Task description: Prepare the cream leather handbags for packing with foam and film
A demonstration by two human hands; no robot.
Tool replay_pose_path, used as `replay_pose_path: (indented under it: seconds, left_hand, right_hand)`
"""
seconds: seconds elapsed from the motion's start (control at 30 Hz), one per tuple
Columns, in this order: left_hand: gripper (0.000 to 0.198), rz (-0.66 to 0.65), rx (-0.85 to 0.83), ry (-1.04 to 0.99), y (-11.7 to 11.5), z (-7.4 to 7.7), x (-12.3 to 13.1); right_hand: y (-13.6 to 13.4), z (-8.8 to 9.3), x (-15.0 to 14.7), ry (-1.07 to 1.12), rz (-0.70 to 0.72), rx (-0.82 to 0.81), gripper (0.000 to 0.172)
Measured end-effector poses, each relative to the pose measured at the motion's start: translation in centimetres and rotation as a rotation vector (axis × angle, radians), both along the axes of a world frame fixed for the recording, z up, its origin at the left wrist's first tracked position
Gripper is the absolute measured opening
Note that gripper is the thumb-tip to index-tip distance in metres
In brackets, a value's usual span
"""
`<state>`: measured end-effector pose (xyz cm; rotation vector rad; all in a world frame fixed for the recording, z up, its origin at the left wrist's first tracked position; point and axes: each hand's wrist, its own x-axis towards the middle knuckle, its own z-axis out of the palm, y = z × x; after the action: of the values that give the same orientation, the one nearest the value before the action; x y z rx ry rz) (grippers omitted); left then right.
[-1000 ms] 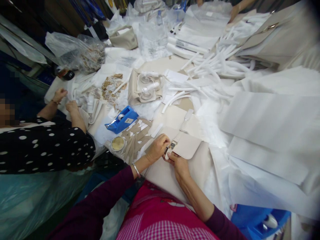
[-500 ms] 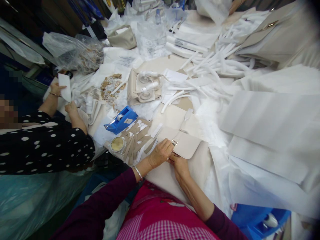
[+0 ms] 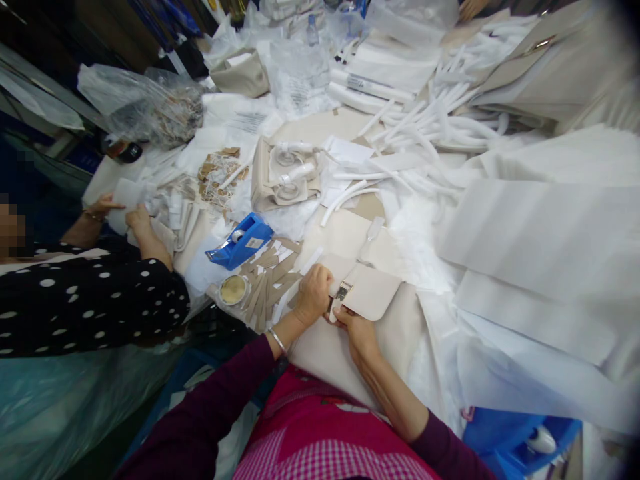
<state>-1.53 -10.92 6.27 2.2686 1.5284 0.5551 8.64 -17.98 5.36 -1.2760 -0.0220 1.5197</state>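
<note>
At the buckle (image 3: 343,291), left hand (image 3: 313,295) and right hand (image 3: 351,328) now clamp fingers (image 3: 326,283) onto a white strap (image 3: 332,309).

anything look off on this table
The blue tape dispenser looks tilted, propped on loose white paper rather than sitting flat. Tan strips lie scattered beside it, close to the left hand. Nothing looks clearly damaged.

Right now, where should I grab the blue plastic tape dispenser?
Pinch its wide blue body from above, on the end away from the tape roll. It lies flat, so the top is free, and the narrow pointed end looks like the cutter side.
</note>
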Motion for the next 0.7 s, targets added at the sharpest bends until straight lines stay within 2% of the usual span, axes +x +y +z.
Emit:
replay_pose_path:
  seconds: [0.07, 0.2, 0.3, 0.37, 0.5, 0.7]
  left_hand:
    - [0.012, 0.098, -0.055, -0.036, 1.0, 0.7, -0.3]
    - [0.013, 0.142, -0.35, -0.184, 1.6, 1.8, -0.5]
    - [0.016, 0.215, -0.604, -0.336, 1.1, 1.7, -0.2]
    - [0.016, 0.246, -0.7, -0.382, 0.9, 1.4, 0.2]
    - [0.011, 0.264, -0.627, -0.264, 0.8, 0.9, 1.1]
    - [0.012, 0.339, -0.538, 0.075, 0.4, 1.7, 2.3]
  right_hand:
    - [-0.1, 0.0, 0.1, 0.034, -0.018, 0.015, 0.035]
    - [-0.2, 0.2, 0.3, 0.089, -0.016, 0.013, 0.038]
    - [-0.3, 0.2, 0.4, 0.138, 0.039, -0.012, 0.036]
    - [-0.5, 0.1, 0.4, 0.164, 0.08, -0.032, 0.036]
    - [-0.8, 0.0, 0.3, 0.172, 0.084, -0.083, 0.034]
    - [-0.5, 0.4, -0.1, 0.152, 0.016, -0.081, 0.036]
